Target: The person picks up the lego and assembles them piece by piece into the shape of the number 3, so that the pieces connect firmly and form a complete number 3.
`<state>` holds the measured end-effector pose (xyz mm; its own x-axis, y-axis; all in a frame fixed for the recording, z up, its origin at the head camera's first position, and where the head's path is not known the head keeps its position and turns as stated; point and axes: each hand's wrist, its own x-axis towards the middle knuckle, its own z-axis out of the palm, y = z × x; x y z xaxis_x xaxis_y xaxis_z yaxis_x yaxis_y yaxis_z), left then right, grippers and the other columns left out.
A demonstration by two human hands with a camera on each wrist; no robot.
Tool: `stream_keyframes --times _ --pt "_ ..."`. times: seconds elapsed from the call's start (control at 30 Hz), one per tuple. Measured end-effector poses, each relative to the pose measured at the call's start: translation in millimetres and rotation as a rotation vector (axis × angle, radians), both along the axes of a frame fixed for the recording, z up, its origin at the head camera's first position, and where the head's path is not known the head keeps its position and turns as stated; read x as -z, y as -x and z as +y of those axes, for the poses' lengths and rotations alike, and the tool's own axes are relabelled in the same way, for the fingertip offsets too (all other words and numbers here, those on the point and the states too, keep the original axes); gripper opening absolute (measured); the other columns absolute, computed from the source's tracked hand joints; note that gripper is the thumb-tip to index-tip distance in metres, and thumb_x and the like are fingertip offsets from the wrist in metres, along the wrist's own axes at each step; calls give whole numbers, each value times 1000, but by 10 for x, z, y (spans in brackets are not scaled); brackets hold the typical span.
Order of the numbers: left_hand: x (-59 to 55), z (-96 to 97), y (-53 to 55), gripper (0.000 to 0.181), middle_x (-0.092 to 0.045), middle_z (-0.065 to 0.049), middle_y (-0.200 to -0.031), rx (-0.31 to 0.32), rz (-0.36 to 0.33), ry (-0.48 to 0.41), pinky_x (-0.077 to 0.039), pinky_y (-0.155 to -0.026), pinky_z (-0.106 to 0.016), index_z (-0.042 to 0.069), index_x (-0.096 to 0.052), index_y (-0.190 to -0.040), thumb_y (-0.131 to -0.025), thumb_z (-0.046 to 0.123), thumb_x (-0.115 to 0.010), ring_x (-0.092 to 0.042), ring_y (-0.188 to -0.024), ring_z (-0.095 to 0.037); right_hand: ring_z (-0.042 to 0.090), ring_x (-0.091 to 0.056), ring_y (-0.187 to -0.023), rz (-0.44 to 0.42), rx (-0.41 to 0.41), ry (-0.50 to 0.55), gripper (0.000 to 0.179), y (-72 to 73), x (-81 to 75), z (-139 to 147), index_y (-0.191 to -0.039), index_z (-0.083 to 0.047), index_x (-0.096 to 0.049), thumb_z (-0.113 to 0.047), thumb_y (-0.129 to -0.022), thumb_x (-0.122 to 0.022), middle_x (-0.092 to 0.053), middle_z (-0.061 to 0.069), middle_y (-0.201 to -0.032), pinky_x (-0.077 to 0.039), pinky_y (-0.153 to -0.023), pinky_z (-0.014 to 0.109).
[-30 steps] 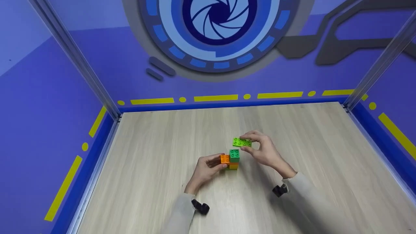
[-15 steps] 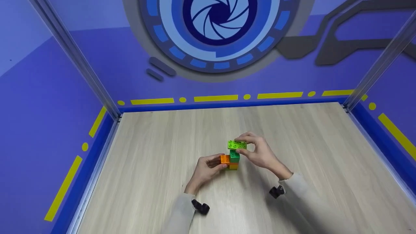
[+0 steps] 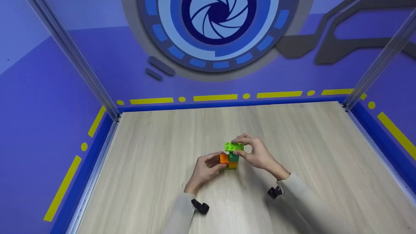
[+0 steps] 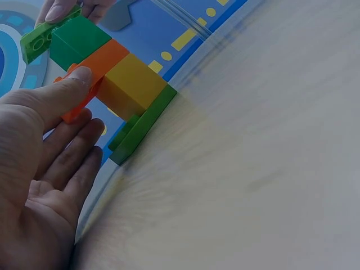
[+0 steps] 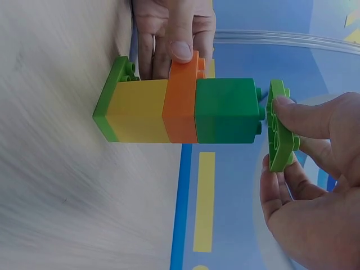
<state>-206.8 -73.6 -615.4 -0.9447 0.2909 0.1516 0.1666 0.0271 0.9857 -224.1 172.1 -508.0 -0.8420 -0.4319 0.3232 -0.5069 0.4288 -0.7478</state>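
Observation:
A small tower of toy building bricks stands on the table. From the bottom, it has a light green plate (image 5: 106, 107), a yellow brick (image 5: 138, 112), an orange brick (image 5: 180, 107) and a dark green brick (image 5: 225, 109). My left hand (image 3: 204, 170) pinches the overhanging part of the orange brick, thumb on its near side. With thumb and fingertips, my right hand (image 3: 258, 154) grips a light green studded plate (image 3: 229, 147). This plate hovers just above the dark green brick's studs, slightly tilted in the right wrist view, and juts out leftward over the orange brick.
The wooden tabletop (image 3: 156, 146) reaches to blue-purple walls (image 3: 130, 68) at the back and both sides. Metal posts (image 3: 81, 65) stand at the back corners. Small black devices (image 3: 200, 206) sit at both sleeve cuffs.
My right hand has carried the light green plate left and down, from the right of the tower to just over the dark green brick. My left hand has kept its hold on the orange brick.

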Motion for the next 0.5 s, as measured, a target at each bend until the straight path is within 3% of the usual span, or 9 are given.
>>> stream_keyframes --times 0.5 --pt "3 11 5 49 -71 -18 -138 -26 10 -26 -57 -106 -32 3 -68 -141 -94 9 -83 -69 -128 -33 20 -71 -110 -23 -23 -14 31 -9 63 -50 -118 -17 -80 -13 -89 -88 -76 -3 -118 -59 -99 53"
